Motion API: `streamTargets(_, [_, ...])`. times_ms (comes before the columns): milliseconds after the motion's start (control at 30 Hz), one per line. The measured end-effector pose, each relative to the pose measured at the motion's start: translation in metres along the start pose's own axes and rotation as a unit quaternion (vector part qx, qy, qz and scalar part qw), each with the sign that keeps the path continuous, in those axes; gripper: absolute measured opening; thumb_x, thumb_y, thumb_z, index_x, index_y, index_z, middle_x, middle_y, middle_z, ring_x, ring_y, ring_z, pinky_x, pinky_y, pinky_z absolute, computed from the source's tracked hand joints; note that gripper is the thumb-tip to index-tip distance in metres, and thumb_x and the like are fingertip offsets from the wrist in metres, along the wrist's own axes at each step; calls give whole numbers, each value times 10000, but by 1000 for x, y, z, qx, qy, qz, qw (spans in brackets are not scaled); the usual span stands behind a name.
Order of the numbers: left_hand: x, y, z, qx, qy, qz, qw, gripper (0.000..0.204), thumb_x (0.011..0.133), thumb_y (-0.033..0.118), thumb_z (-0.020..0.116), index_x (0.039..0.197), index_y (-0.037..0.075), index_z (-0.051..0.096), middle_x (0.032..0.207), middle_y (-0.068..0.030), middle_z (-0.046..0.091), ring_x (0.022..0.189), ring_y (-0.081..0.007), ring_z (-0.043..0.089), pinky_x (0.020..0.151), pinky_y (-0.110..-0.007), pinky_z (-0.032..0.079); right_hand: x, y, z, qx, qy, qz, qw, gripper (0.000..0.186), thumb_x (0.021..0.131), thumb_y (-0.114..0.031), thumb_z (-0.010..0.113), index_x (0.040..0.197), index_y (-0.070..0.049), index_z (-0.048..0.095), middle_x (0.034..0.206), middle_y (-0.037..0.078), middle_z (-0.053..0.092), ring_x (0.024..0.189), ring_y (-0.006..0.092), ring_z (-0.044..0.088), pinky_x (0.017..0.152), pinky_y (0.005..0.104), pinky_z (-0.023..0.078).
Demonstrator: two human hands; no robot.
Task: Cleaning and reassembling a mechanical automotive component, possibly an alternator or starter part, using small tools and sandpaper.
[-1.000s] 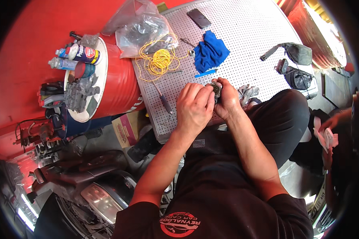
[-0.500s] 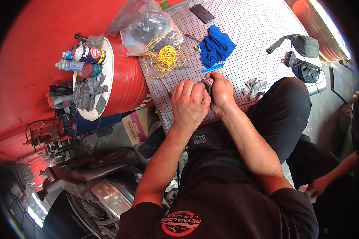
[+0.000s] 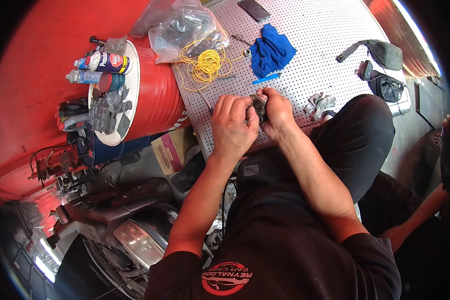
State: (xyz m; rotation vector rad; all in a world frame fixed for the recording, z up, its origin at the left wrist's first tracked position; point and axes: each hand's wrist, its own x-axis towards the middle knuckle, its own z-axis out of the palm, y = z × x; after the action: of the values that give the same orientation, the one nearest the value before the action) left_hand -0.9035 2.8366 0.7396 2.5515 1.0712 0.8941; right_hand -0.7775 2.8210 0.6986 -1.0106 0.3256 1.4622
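Observation:
Over the near edge of the perforated metal table, my right hand is closed around a small, grimy, round metal part, its thumb along the far side. My left hand meets the same part from the left, with curled fingers and the thumb against its near-left side. Much of the part is hidden by my fingers. A screwdriver lies just beyond my left hand. Past my hands are a blue pen-like stick and a crumpled blue cloth.
Yellow cord lies tangled beside a clear plastic bag. A phone rests at the far edge; black pouches and crumpled grey gloves are rightward. Left stands a red drum with spray cans. Another person's forearm shows lower right.
My left fingers have drawn slightly left and loosened, so more of the metal part's round face shows. The other person's hand at the right has dropped out of sight.

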Motion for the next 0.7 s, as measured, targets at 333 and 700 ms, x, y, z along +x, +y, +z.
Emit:
streamTargets(333, [5, 13, -13, -223, -4, -305, 926, 425, 848, -10, 823, 1222, -13, 620, 1028, -69, 635, 841, -123, 642, 739, -283, 575, -8, -3, -1, -17, -93, 91, 991, 252, 1092, -247, 400, 1052, -45, 545, 905, 129, 651, 767, 240, 688, 546, 397, 610])
streamTargets(700, [-14, -8, -9, -348, 7, -277, 896, 417, 951, -84, 673, 1330, -31, 508, 1134, -102, 642, 1024, -158, 676, 781, -289, 625, -20, -8, 10, -11, -106, 113, 988, 244, 1112, -237, 380, 1065, -54, 535, 924, 116, 644, 769, 235, 677, 609, 407, 602])
